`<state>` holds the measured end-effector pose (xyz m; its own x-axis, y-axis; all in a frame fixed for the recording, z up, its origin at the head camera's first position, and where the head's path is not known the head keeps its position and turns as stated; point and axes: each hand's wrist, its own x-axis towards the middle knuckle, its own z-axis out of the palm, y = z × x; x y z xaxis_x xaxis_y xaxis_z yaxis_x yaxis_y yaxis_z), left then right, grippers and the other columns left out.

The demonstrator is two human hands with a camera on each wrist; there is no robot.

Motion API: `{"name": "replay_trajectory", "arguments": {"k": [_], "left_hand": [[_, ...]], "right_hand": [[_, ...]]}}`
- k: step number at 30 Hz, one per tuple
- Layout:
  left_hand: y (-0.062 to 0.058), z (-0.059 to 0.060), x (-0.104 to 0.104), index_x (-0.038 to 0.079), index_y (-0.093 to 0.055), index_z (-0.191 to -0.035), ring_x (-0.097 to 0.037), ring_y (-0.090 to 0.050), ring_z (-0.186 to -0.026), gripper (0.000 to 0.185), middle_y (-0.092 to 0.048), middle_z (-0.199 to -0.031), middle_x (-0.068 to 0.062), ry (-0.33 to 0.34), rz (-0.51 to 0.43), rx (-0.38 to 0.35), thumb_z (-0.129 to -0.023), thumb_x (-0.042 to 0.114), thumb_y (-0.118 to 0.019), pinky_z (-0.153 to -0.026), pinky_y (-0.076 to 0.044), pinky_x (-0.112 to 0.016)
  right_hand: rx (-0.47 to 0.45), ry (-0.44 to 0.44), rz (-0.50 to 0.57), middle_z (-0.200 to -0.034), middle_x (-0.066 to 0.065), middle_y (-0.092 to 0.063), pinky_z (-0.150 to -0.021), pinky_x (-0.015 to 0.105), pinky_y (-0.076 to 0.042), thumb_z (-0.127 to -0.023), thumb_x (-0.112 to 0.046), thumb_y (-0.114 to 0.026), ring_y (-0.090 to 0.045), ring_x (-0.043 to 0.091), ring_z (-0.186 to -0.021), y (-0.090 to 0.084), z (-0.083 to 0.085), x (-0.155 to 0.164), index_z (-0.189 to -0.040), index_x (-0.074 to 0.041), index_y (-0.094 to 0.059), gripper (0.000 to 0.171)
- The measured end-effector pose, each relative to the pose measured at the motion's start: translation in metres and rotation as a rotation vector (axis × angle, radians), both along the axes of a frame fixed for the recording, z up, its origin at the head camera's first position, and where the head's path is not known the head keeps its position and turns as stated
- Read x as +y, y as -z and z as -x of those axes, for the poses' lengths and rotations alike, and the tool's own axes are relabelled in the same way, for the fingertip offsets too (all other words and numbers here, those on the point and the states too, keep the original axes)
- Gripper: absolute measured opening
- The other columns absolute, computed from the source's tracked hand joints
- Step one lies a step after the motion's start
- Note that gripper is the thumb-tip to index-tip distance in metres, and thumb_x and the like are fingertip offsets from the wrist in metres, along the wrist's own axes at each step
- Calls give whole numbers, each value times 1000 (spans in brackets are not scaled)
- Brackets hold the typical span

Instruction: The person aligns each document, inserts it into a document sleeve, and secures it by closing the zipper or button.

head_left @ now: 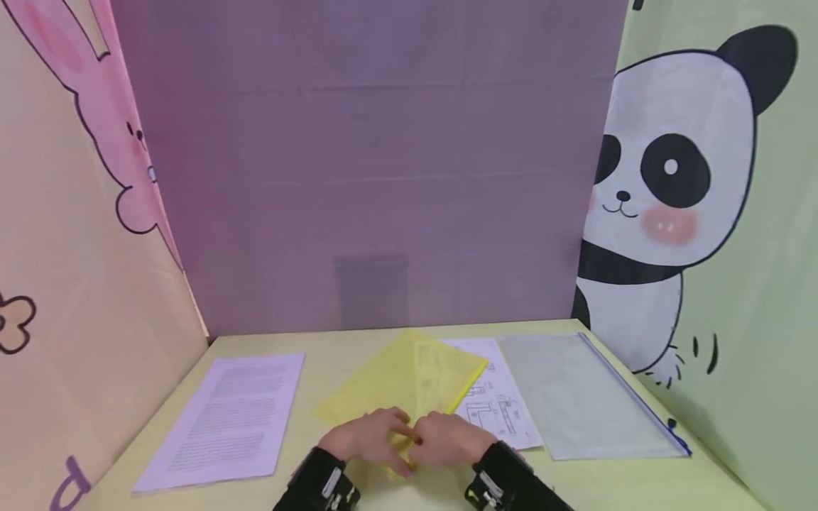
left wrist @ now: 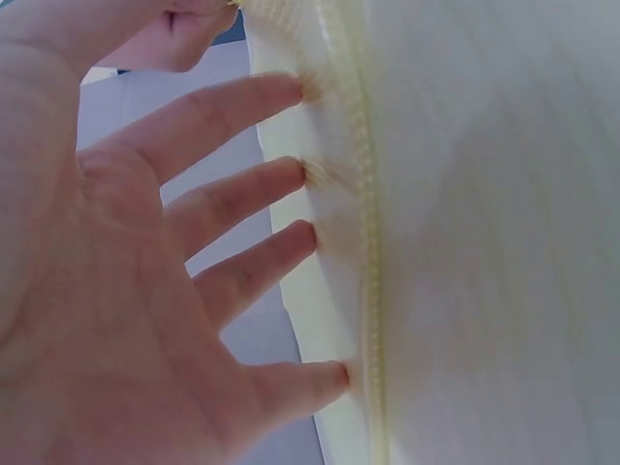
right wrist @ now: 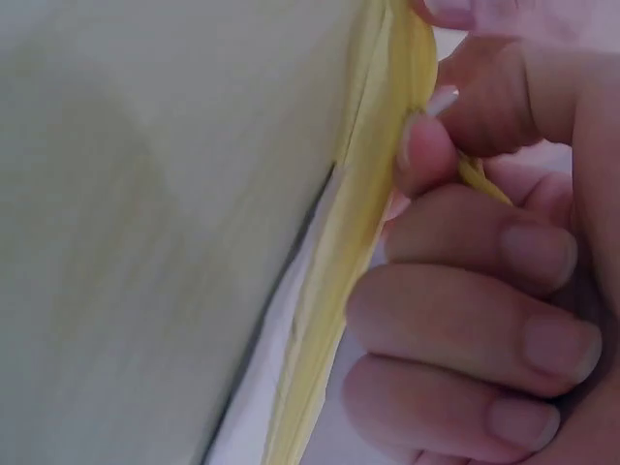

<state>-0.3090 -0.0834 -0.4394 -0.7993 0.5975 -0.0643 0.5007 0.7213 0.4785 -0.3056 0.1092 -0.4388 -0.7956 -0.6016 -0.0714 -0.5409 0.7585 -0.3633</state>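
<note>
Head: right hand (head_left: pixel 445 436) at pouch (head_left: pixel 380 380) edge

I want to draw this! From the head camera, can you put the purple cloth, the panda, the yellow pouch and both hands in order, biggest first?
1. Purple cloth
2. Panda
3. Yellow pouch, partly hidden by the hands
4. Left hand and right hand: too alike to rank

From the near edge, the black-sleeved left arm (head_left: pixel 322 481) and black-sleeved right arm (head_left: pixel 514 479) angle inward. The bare left hand (head_left: pixel 377 438) spreads its nearly straight fingers (left wrist: pixel 223 114); beside it, the bare right hand (head_left: pixel 449 440) curls its fingers, thumb and forefinger pinching.
</note>
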Motion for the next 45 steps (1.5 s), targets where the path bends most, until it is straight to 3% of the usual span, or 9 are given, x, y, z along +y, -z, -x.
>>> {"name": "replay_trajectory", "arguments": {"k": [5,9,15,24,35,45], "left_hand": [[-1,2,1,31,-74,-124,-32,-50,-128,58,-55,-141,-5,5,49,39,-70,48,-88,-106,-36,-66],[-4,1,-1,33,-74,-121,-35,-49,-129,55,-55,-142,-6,-14,44,13,-70,47,-89,-107,-33,-69],[-9,2,2,27,-71,-128,-35,-47,-136,61,-51,-149,-9,11,45,4,-71,42,-88,-109,-25,-74],[-9,2,2,23,-68,-133,-32,-42,-142,66,-48,-153,-8,0,63,-41,-73,41,-87,-113,-21,-73],[-9,1,-2,17,-59,-143,-33,-39,-144,80,-44,-156,-7,-11,85,-40,-72,41,-87,-115,-25,-66],[-7,0,-1,21,-62,-139,-32,-38,-144,76,-49,-152,-6,5,125,0,-68,29,-88,-114,-25,-69]], "right_hand": [[-7,-16,13,-55,-11,-35,-43,23,-26,-87,-27,-62,-31,6,-45,-2,3,-1,-60,-23,-43,33],[-24,-50,24,-55,-12,-34,-43,22,-27,-88,-28,-61,-31,5,-45,-3,6,-2,-61,-23,-44,33],[-18,-44,27,-55,-12,-32,-43,22,-25,-90,-26,-62,-30,5,-45,-3,8,2,-60,-22,-42,36],[-11,-82,45,-53,-14,-27,-43,20,-22,-89,-22,-62,-26,3,-45,-1,10,5,-58,-22,-40,38],[39,17,-9,-59,-11,-47,-45,23,-33,-89,-26,-63,-40,6,-50,-3,11,8,-67,-22,-60,23],[19,-28,36,-55,-13,-34,-44,20,-26,-87,-22,-63,-30,3,-46,3,11,5,-59,-23,-45,33]]}}
